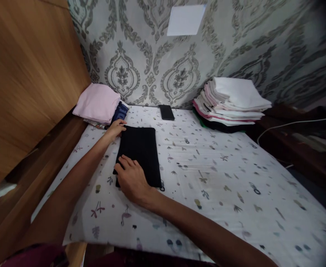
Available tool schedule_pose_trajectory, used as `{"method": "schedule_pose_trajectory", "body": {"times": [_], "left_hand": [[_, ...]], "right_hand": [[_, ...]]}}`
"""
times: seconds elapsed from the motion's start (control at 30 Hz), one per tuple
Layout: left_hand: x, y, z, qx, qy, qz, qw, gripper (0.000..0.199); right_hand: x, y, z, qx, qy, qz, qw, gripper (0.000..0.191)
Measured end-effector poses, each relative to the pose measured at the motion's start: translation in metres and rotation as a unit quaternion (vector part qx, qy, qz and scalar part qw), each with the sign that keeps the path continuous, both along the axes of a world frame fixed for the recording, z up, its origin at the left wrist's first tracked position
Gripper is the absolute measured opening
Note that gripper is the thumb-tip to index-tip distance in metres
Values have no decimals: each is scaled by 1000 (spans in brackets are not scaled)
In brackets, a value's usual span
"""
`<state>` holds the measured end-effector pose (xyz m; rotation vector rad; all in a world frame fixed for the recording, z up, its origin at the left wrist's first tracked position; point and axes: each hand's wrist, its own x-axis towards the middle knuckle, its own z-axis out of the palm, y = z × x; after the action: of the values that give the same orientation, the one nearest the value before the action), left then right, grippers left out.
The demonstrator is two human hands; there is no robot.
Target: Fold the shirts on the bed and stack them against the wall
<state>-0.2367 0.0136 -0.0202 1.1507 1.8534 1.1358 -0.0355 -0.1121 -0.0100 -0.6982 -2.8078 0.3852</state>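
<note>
A folded black garment (140, 146) lies flat as a rectangle on the patterned white sheet. At its far left corner is my left hand (115, 129), with the fingers closed at the cloth's edge. My right hand (132, 178) rests over the near left part of the garment. Its fingers curl at the left edge, and the thumb is close to them, so that the cloth there is partly covered. What kind of garment it is cannot be made out from the folds.
Left of the garment sits a small stack topped by a pink folded cloth (98, 102). By the wall lies a black phone-like object (167, 112). A taller stack of folded clothes (232, 104) stands at the back right. A wooden panel (32, 74) rises on the left.
</note>
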Motion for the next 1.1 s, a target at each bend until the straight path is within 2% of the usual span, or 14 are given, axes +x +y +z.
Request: {"method": "schedule_pose_trajectory", "body": {"times": [0.17, 0.27, 0.33, 0.4, 0.43, 0.53, 0.57, 0.63, 0.77, 0.9, 1.1], "left_hand": [[7, -3, 8, 27, 118, -1, 993, 37], [18, -18, 17, 58, 235, -7, 970, 37], [32, -35, 19, 94, 345, -35, 933, 36], [51, -58, 19, 130, 415, -91, 896, 35], [61, -70, 18, 141, 424, -124, 886, 36], [92, -103, 10, 140, 452, -205, 857, 45], [99, -112, 6, 131, 465, -225, 846, 49], [108, -123, -1, 111, 486, -256, 828, 57], [109, -130, -13, 95, 501, -273, 816, 62], [107, -129, -14, 99, 501, -276, 814, 62], [109, -127, -13, 76, 499, -293, 812, 63]], "right_hand": [[-4, -12, 1, 31, -8, 9, 999, 28], [4, -4, 6, -8, 41, 29, 999, 16], [16, 21, 8, -51, 127, 2, 991, 10], [30, 63, 9, -82, 225, -81, 968, 14], [37, 89, 8, -93, 259, -125, 953, 17], [50, 167, 3, -184, 270, -205, 923, 27], [51, 188, 0, -231, 269, -208, 912, 32], [49, 219, -6, -277, 259, -187, 906, 32], [41, 242, -18, -315, 227, -130, 912, 24], [36, 252, -29, -321, 191, -97, 922, 15], [27, 269, -39, -237, 173, -106, 950, 11]]}}
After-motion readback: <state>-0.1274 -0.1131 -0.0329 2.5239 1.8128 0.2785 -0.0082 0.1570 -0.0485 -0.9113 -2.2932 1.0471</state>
